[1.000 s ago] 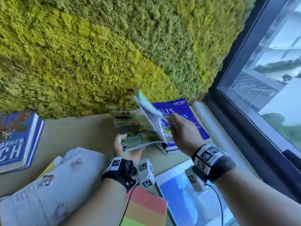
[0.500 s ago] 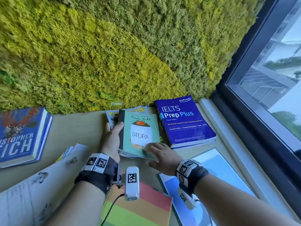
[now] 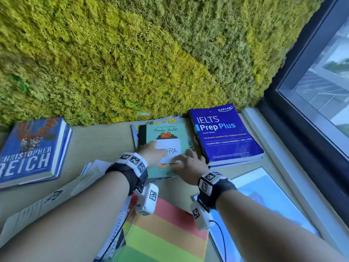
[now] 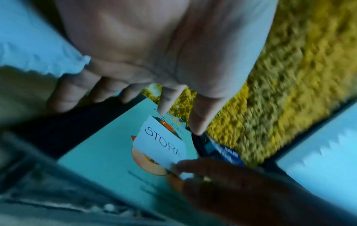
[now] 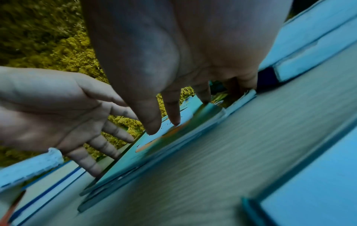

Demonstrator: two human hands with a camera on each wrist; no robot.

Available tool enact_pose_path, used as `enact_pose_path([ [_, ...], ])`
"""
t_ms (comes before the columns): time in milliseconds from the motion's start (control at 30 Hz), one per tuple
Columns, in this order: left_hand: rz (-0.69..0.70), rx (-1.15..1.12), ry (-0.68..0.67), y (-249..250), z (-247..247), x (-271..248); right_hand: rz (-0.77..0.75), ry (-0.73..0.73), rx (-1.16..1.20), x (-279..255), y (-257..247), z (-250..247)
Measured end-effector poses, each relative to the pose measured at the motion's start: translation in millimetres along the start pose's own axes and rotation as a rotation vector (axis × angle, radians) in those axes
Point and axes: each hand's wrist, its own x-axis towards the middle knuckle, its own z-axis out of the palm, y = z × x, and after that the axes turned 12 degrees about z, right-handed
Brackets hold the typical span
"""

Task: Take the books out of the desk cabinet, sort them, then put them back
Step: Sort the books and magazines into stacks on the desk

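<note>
A teal Frida Kahlo book [image 3: 170, 129] with a white "STORA" label [image 3: 174, 150] lies flat on a pile of thin magazines [image 3: 156, 122] by the moss wall. My left hand [image 3: 152, 153] rests on its left half, fingers straight over the cover and black spine [image 4: 77, 116]. My right hand [image 3: 188, 163] presses its spread fingertips [image 5: 173, 117] on the lower right of the cover. Neither hand grips anything. To the right lies the blue IELTS Prep Plus book [image 3: 224, 133]. A blue Christopher Reich hardback [image 3: 32, 150] sits at the far left.
A rainbow-striped book [image 3: 162, 233] lies under my wrists. A light blue flat book [image 3: 264, 195] is at the lower right, white printed booklets [image 3: 47, 205] at the lower left. The moss wall [image 3: 132, 63] closes the back; a window frame [image 3: 302, 110] runs along the right.
A second ago both hands held the book open in the air. It came down shut onto the magazine pile, and my left hand moved from its spine edge onto the cover.
</note>
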Motion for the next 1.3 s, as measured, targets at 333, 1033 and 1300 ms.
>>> enact_pose_path([
  [333, -0.012, 0.692, -0.241, 9.2, 24.9, -9.1, 0.024, 0.023, -0.259, -22.4, 11.1, 3.1],
  [1033, 0.095, 0.654, -0.222, 29.6, 15.3, -35.8, 0.031, -0.055, -0.134, -32.7, 27.1, -1.1],
  [1300, 0.371, 0.007, 0.017, 27.8, -84.8, -132.2, -0.163, 0.188, 0.243, -107.0, 15.3, -14.0],
])
